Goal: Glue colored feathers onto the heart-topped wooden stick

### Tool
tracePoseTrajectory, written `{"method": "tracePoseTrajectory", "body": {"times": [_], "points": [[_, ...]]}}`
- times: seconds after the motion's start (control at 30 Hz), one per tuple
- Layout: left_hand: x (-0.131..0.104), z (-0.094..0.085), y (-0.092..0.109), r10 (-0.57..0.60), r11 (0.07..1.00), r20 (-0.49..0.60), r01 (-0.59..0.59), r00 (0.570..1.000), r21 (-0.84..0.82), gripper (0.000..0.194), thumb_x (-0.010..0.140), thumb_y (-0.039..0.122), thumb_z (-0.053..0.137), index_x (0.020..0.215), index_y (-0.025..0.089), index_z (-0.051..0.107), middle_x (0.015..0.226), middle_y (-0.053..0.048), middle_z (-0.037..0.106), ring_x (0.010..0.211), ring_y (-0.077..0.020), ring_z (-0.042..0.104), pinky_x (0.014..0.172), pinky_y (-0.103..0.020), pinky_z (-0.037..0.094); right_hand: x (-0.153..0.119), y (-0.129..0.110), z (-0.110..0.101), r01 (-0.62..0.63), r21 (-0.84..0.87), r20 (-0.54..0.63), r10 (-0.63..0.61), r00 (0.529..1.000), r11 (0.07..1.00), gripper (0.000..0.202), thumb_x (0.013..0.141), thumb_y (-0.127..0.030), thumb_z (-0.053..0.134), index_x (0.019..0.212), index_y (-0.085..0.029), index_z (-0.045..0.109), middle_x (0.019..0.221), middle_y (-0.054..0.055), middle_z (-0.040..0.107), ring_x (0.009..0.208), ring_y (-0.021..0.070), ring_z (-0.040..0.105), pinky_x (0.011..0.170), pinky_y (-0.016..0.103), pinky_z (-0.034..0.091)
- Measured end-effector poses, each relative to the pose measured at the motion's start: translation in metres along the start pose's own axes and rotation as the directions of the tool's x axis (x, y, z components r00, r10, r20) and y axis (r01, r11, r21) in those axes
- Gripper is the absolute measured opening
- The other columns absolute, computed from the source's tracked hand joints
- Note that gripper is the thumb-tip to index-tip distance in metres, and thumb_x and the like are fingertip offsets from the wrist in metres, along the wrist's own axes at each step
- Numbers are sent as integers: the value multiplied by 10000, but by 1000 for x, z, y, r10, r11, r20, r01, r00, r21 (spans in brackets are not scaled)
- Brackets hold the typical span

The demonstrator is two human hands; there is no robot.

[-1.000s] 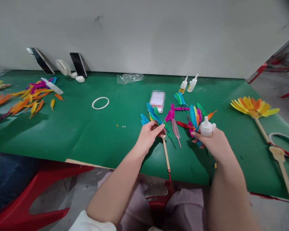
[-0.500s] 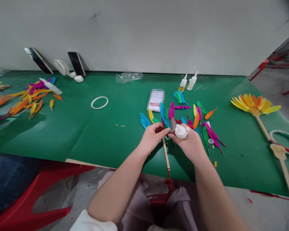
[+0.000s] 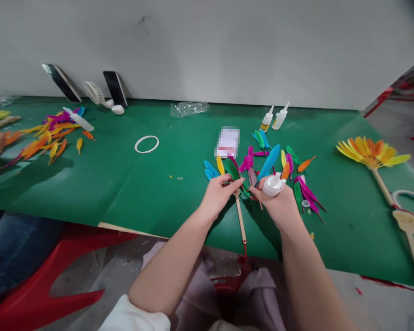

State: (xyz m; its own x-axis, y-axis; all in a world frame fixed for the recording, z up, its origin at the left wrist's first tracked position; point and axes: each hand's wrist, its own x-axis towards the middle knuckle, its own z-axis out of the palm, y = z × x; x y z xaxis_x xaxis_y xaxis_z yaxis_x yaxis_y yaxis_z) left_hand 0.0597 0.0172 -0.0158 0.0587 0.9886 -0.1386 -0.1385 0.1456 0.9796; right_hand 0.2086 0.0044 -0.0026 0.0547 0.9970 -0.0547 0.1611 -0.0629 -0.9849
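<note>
Left hand [image 3: 221, 195] holding green feather [image 3: 232, 168], right hand [image 3: 278, 202] holding white bottle [image 3: 273, 185] and blue feather [image 3: 269, 162]

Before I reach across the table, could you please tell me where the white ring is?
In the head view, the white ring lies flat on the green table, left of the blurred phone-like item and nearer than the crumpled clear plastic.

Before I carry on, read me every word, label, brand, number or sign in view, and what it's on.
No legible text anywhere.
Small bottle with a yellow label: print too small to read.
Bottle beside it: nothing readable.
White bottle in the right hand: no lettering visible.
Pale rectangular item: pixelated, unreadable.
</note>
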Motion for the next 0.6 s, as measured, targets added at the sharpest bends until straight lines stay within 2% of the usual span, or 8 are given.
{"method": "tracePoseTrajectory", "body": {"times": [0.17, 0.33, 0.47, 0.6], "points": [[2, -1, 0, -7, 990, -59, -2, 998, -141, 240, 661, 355, 706, 653, 127, 629, 639, -14, 611, 626, -118, 564, 664, -272, 447, 1, 2, 2, 14, 13, 9, -14, 1000, 1000, 254, 596, -284, 706, 646, -198, 472, 632, -40, 518, 520, 92, 469, 573, 276, 475], [2, -5, 4, 99, 985, -194, -123, 976, -117, 219, 654, 338, 716, 618, 136, 638, 637, -7, 610, 654, -118, 563, 665, -256, 436, 1, 0, 4, 6, 49, 12, -6, 1000, 999, 265, 602, -299, 707, 654, -199, 467, 636, -30, 534, 547, 113, 522, 572, 285, 496], [3, -7, 6, 139, 976, -229, -173, 964, -136, 221, 652, 319, 723, 578, 141, 614, 606, 12, 581, 649, -113, 558, 658, -250, 432, -1, -1, 7, -3, 97, 6, 2, 1000, 995, 260, 607, -292, 707, 666, -199, 472, 660, -16, 560, 579, 136, 572, 557, 284, 502], [6, -16, 12, 187, 952, -320, -252, 929, -175, 268, 636, 297, 733, 517, 146, 547, 591, 18, 571, 661, -117, 570, 667, -254, 443, -2, -1, 7, 22, 181, -71, -9, 997, 983, 272, 590, -282, 723, 656, -198, 473, 652, -29, 539, 579, 134, 579, 556, 284, 516]]}}
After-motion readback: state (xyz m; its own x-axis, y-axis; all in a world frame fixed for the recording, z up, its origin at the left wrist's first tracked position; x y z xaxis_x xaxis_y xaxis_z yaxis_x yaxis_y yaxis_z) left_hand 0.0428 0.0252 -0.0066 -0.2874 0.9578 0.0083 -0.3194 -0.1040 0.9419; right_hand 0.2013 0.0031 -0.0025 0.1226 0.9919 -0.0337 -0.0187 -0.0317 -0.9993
